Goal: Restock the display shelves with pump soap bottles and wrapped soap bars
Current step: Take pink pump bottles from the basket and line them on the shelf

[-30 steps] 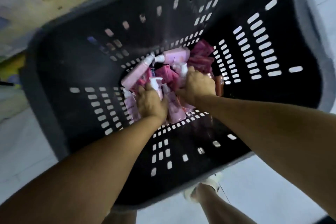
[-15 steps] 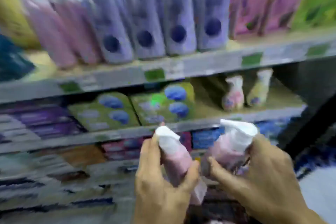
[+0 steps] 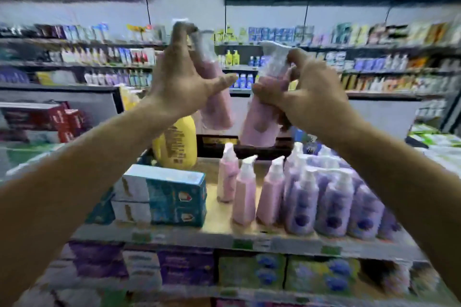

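Now: L fingers (image 3: 183, 32) curled over pump head of pink pump bottle (image 3: 215, 104), thumb splayed across its front. L hand (image 3: 179, 80) holds it raised, tilted, above top shelf (image 3: 224, 240). R fingers (image 3: 295, 57) wrapped round neck of 2nd pink bottle (image 3: 260, 122), R hand (image 3: 314, 92) gripping. The 2 held bottles near, not touching. On top shelf: 3 shelved pink bottles (image 3: 245, 194) upright in row, purple pump bottles (image 3: 336, 199) just beside on R, teal boxes (image 3: 164, 192) stacked at L, yellow bottle (image 3: 177, 142) behind. Shelf below: green boxes (image 3: 252, 271), blurred.
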Action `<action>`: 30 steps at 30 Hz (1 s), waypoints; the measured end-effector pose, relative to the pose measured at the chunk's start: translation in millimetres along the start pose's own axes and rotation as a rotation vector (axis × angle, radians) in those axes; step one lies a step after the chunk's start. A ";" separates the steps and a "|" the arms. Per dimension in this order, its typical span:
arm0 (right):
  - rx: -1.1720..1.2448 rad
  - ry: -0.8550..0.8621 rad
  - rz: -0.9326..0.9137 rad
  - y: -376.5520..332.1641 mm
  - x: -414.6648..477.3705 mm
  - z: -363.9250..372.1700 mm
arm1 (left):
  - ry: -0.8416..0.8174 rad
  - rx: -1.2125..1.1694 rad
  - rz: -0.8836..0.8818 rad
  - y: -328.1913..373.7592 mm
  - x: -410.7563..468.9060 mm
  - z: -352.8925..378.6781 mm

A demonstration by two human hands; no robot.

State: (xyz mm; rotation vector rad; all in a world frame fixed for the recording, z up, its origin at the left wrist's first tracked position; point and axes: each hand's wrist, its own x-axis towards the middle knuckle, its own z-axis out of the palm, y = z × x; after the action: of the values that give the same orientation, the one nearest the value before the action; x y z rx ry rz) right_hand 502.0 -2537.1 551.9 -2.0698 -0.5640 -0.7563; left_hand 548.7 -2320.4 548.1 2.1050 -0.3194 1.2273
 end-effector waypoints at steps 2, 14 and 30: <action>-0.099 -0.038 0.079 15.8 28.5 26.6 | -0.147 0.007 -0.038 -10.2 12.6 10.5; -0.465 -0.386 0.558 120.3 43.9 108.0 | -0.628 0.158 -0.153 -117.7 -29.9 105.4; -0.744 -0.430 0.296 81.6 40.6 85.6 | -0.763 0.360 -0.091 -68.9 -21.3 70.8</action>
State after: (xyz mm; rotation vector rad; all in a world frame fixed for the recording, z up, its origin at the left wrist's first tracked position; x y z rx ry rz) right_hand 608.6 -2505.8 494.5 -2.9592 -0.1879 -0.3612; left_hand 620.7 -2318.1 477.2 2.8124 -0.3399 0.3948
